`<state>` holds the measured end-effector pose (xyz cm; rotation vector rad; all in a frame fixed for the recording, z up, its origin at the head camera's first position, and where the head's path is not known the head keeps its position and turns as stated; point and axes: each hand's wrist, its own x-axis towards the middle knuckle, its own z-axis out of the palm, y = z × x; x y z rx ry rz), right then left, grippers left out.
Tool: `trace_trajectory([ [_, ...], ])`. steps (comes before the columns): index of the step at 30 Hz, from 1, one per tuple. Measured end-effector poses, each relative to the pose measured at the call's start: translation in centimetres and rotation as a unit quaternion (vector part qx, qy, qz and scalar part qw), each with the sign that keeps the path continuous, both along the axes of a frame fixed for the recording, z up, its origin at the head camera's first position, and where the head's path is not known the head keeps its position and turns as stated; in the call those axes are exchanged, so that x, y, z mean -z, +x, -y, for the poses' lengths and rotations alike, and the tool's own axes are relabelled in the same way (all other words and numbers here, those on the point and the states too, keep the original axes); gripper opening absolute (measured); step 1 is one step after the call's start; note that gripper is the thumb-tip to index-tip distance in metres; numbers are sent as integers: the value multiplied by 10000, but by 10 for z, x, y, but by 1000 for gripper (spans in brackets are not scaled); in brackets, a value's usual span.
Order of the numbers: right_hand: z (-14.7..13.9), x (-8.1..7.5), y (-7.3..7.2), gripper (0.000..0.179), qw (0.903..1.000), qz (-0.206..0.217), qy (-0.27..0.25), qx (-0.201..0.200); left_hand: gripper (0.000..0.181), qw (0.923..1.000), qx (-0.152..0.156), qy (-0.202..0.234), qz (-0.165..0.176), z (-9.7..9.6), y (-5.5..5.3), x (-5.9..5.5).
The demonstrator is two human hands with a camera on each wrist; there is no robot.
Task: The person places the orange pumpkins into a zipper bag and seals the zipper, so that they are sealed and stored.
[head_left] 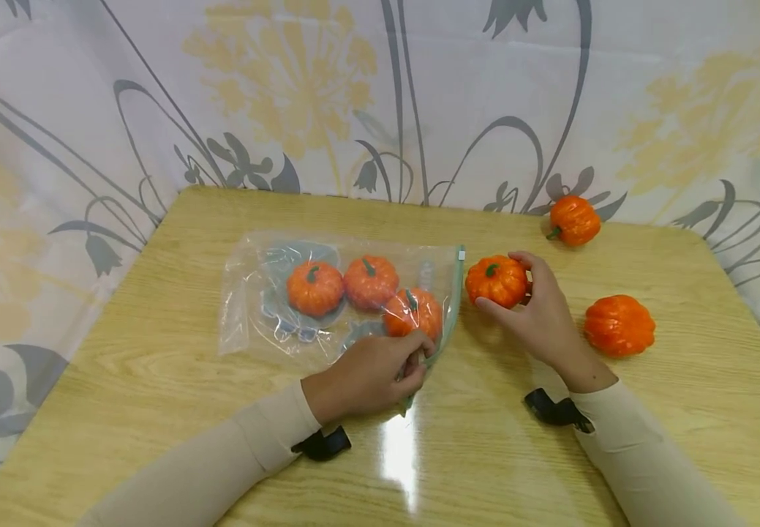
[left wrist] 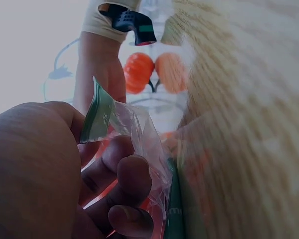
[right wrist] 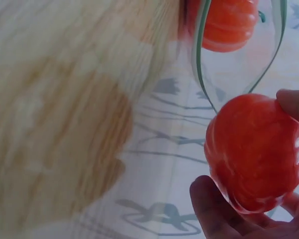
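Note:
A clear zip bag (head_left: 241, 315) lies on its side on the table, three small orange pumpkins (head_left: 314, 288) inside. My left hand (head_left: 380, 373) pinches the near corner of the bag's green-edged mouth; in the left wrist view the plastic (left wrist: 139, 124) bunches at the curled fingers. The mouth gapes in the right wrist view, its green strips (right wrist: 201, 55) spread apart. Just right of that opening, my right hand (head_left: 540, 315) grips another orange pumpkin (head_left: 497, 281), thumb on the near side and fingers on the far side. Its green stem points up.
Two more orange pumpkins stand at the right: one near the back edge (head_left: 575, 220), its stem toward the left, and one (head_left: 619, 326) beside my right wrist. A floral curtain (head_left: 380, 102) hangs behind the wooden table (head_left: 175, 410).

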<state>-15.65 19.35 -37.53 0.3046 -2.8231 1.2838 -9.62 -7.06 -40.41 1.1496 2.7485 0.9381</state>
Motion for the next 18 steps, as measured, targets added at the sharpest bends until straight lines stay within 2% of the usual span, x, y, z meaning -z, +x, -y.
trace_trajectory([
  [8,-7,-5,3,81,9985,512,-79,-168,14,9998,-160,59,63,-1,0,0],
  [14,-9,-4,1,80,9986,484,-27,-206,13,9996,-239,173,-34,-2,1,-3],
  [18,-10,1,1,78,9981,551,-39,-285,13,9995,-235,215,27,-2,2,-2],
])
